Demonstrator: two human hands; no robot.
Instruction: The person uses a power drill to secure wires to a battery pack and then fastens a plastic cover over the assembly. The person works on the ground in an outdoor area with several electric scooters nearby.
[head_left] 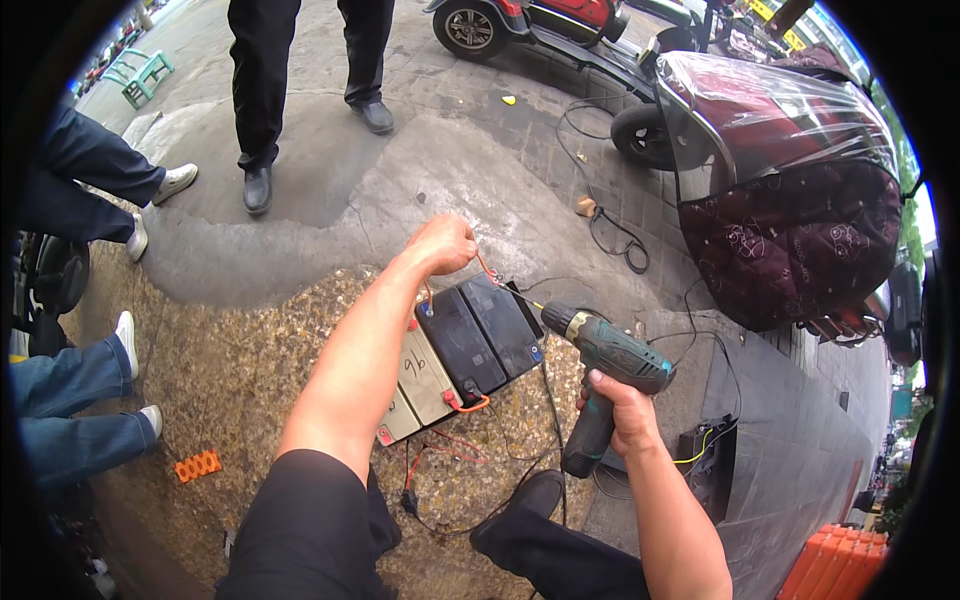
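My right hand (626, 412) is wrapped round the grip of a dark green cordless drill (612, 350). The drill lies level, its long thin bit (522, 294) pointing left to the far corner of a black battery (494, 325). The tip is close to a terminal there; contact is hard to tell. Above that same corner, my left hand (445, 246) pinches a short orange wire (486, 266) that runs down to the terminal. Beside the black batteries stand grey ones (416, 376) with red terminal caps, partly behind my left forearm. Another orange wire (466, 404) bridges two near terminals.
A plug on a cable (409, 500) lies by my shoe (535, 494). An orange slotted plastic piece (198, 466) is at left. People's legs (262, 90) stand across from me and at left. A vehicle with a quilted maroon cover (790, 245) is parked at right, with black cable (625, 250) nearby.
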